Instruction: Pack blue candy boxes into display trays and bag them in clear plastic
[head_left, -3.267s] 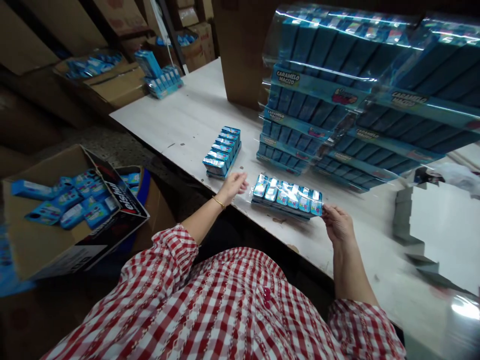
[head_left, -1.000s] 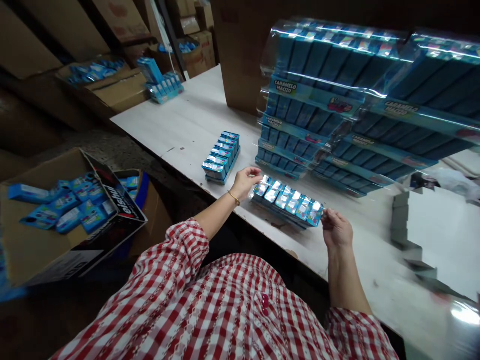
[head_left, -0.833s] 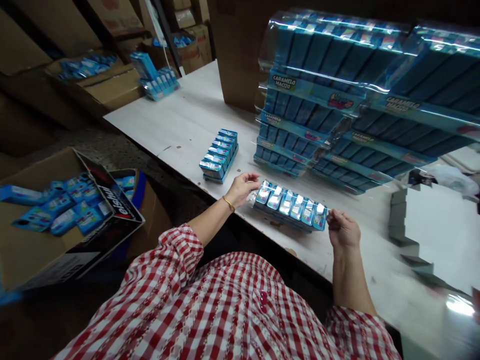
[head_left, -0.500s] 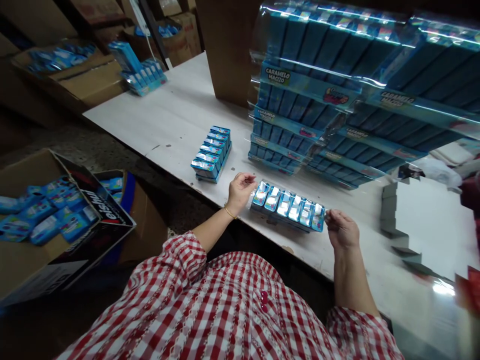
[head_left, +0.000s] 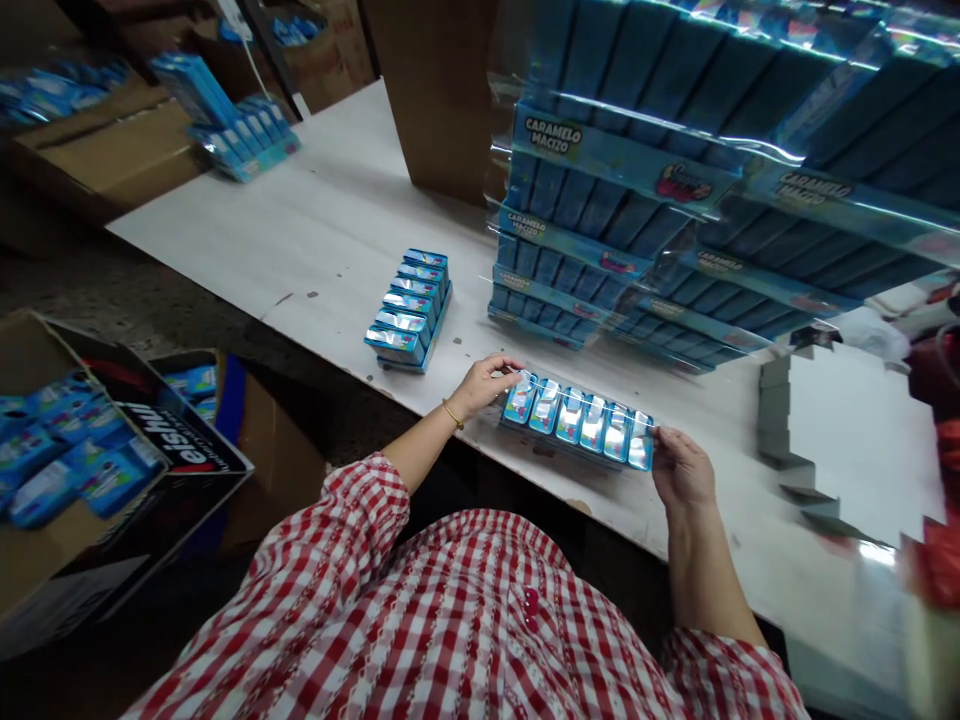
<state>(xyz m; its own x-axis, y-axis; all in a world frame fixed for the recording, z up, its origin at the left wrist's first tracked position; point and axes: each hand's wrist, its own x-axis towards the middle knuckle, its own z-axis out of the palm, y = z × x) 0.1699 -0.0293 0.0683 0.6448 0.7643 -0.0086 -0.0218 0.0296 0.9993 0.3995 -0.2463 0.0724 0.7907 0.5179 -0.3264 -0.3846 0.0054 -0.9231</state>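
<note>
A display pack of small blue candy boxes [head_left: 570,415] lies near the table's front edge, standing in a row with shiny tops. Clear plastic film seems to cover it, though its edges are hard to make out. My left hand [head_left: 486,388] has its thumb and fingers pinched at the pack's left end. At the opposite end, my right hand [head_left: 684,465] is closed with its fingertips against the corner. A similar pack [head_left: 409,310] sits to the left of my left hand, apart from it.
Tall stacks of film-wrapped candy packs [head_left: 622,180] rise behind the work spot. White folded cardboard [head_left: 855,430] lies at the right. Another pack [head_left: 244,135] is at the table's far left end. An open carton [head_left: 82,460] of blue boxes stands at lower left.
My left hand's fingers have come down onto the pack's left end, and my right fingers press closer at the right end. The camera view has shifted slightly.
</note>
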